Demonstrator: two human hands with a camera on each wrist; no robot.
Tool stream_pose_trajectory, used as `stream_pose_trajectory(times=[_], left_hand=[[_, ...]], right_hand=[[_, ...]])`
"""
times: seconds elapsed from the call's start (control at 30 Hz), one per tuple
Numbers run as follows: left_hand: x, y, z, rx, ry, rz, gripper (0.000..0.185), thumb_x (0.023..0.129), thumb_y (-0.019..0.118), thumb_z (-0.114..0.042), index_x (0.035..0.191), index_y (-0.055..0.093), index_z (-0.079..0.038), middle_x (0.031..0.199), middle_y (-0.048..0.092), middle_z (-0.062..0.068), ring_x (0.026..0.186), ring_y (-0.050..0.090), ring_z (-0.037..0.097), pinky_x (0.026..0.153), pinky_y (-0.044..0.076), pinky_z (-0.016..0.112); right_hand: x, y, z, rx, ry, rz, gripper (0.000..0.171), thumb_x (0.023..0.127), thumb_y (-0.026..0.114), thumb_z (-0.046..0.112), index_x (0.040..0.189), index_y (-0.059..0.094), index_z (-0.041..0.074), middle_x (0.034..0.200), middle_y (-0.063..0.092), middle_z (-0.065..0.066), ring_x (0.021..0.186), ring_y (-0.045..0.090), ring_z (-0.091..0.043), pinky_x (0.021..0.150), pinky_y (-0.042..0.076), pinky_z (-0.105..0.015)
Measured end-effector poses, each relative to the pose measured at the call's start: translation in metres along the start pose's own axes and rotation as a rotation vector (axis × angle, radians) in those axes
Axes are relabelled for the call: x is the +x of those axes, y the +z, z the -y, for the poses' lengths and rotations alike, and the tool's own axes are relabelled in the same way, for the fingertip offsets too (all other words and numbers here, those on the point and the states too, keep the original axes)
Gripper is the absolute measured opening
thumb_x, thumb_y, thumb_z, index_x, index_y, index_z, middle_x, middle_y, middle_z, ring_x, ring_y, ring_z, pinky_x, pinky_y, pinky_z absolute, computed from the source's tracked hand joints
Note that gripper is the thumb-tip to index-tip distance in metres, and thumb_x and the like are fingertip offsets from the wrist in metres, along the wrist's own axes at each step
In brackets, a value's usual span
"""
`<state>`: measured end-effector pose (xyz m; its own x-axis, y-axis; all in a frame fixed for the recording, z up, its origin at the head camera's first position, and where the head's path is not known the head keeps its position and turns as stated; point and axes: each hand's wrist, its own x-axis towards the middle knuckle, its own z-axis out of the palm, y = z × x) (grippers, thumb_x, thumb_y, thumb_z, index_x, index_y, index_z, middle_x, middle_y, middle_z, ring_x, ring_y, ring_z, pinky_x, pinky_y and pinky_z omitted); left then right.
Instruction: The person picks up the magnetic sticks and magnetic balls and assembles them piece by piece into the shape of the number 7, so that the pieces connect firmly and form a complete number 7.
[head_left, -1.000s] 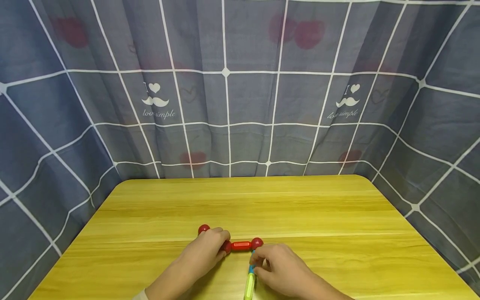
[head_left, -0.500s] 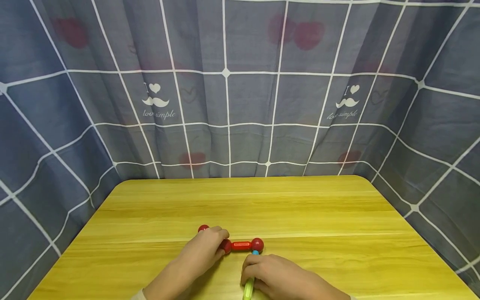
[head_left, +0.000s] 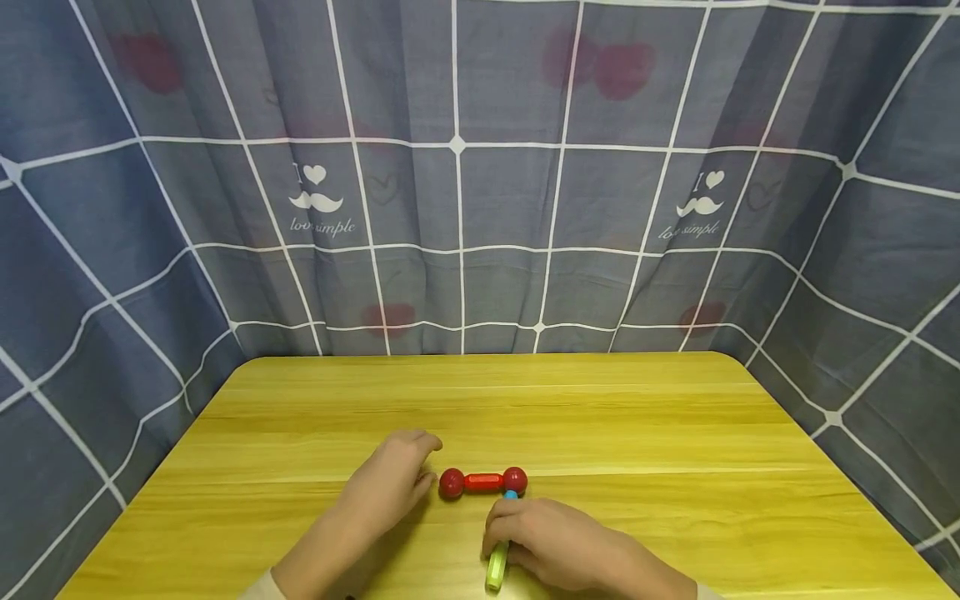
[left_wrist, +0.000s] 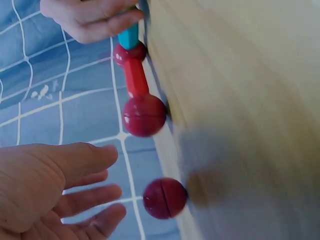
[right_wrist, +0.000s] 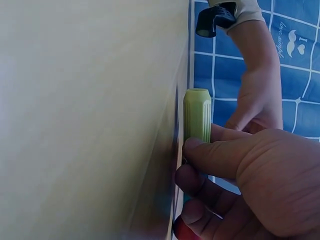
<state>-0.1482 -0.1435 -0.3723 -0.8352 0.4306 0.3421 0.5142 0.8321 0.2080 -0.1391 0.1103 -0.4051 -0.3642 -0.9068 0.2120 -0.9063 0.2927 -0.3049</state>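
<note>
Two red balls joined by a red rod [head_left: 483, 482] lie on the table in the head view. From the right-hand red ball [head_left: 515, 480], a blue rod [head_left: 511, 495] leads toward my right hand [head_left: 551, 537]. That hand pinches a yellow-green ribbed rod [right_wrist: 197, 115] between thumb and fingers; its free end points toward me. My left hand [head_left: 386, 483] hovers left of the left-hand red ball [head_left: 452, 484], fingers parted and holding nothing. A separate red ball [left_wrist: 165, 198] shows beyond its fingertips in the left wrist view; the hand hides it in the head view.
The wood-grain table [head_left: 637, 425] stretches beyond and to both sides of the hands. A grey-blue checked curtain [head_left: 495, 200] hangs behind it and along both sides. A black wrist-worn device [right_wrist: 215, 20] sits at the left sleeve.
My left hand has let go of the red pieces and drawn away to the left, its fingers spreading. The right hand has slid from the blue rod down to the yellow-green rod.
</note>
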Motion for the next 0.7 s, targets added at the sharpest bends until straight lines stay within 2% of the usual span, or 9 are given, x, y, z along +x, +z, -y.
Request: stream_pose_trajectory(times=[0.1, 0.2, 0.27, 0.47, 0.7], left_hand=[[0.0, 0.002, 0.007, 0.016, -0.061, -0.006, 0.036, 0.075, 0.083, -0.005, 0.107, 0.066, -0.001, 0.103, 0.063, 0.01, 0.094, 0.059, 0.03, 0.08, 0.052, 0.037], [-0.001, 0.004, 0.014, 0.02, -0.131, 0.023, 0.042, 0.076, 0.084, -0.009, 0.111, 0.064, 0.001, 0.107, 0.061, 0.012, 0.096, 0.056, 0.031, 0.078, 0.053, 0.037], [-0.002, 0.005, 0.018, 0.017, -0.157, 0.046, 0.042, 0.076, 0.084, -0.011, 0.111, 0.064, 0.001, 0.104, 0.06, 0.012, 0.092, 0.055, 0.03, 0.074, 0.053, 0.035], [-0.003, 0.008, 0.025, 0.018, -0.132, 0.074, 0.032, 0.075, 0.085, -0.012, 0.1, 0.067, -0.004, 0.087, 0.056, 0.004, 0.079, 0.053, 0.021, 0.066, 0.05, 0.031], [-0.004, 0.008, 0.025, 0.012, -0.111, 0.085, 0.027, 0.072, 0.086, -0.007, 0.09, 0.065, -0.008, 0.081, 0.052, -0.001, 0.071, 0.05, 0.014, 0.061, 0.047, 0.029]], right_hand=[[0.001, -0.002, -0.001, 0.004, 0.003, 0.001, 0.013, 0.095, 0.064, 0.016, 0.104, 0.067, 0.024, 0.106, 0.057, 0.018, 0.099, 0.052, 0.009, 0.086, 0.04, -0.009], [0.002, -0.003, -0.002, 0.009, 0.006, 0.0, 0.013, 0.095, 0.064, 0.016, 0.104, 0.067, 0.025, 0.106, 0.057, 0.018, 0.099, 0.052, 0.008, 0.086, 0.04, -0.009], [0.002, -0.003, -0.003, 0.008, 0.002, -0.003, 0.013, 0.095, 0.063, 0.016, 0.104, 0.067, 0.025, 0.107, 0.057, 0.018, 0.099, 0.052, 0.008, 0.087, 0.04, -0.009], [0.003, -0.001, -0.006, 0.005, -0.014, -0.023, 0.012, 0.095, 0.063, 0.016, 0.104, 0.066, 0.025, 0.106, 0.057, 0.018, 0.1, 0.051, 0.009, 0.087, 0.04, -0.009], [0.004, -0.001, -0.008, 0.014, -0.009, -0.024, 0.012, 0.095, 0.063, 0.016, 0.103, 0.066, 0.025, 0.106, 0.057, 0.018, 0.1, 0.051, 0.009, 0.087, 0.04, -0.009]])
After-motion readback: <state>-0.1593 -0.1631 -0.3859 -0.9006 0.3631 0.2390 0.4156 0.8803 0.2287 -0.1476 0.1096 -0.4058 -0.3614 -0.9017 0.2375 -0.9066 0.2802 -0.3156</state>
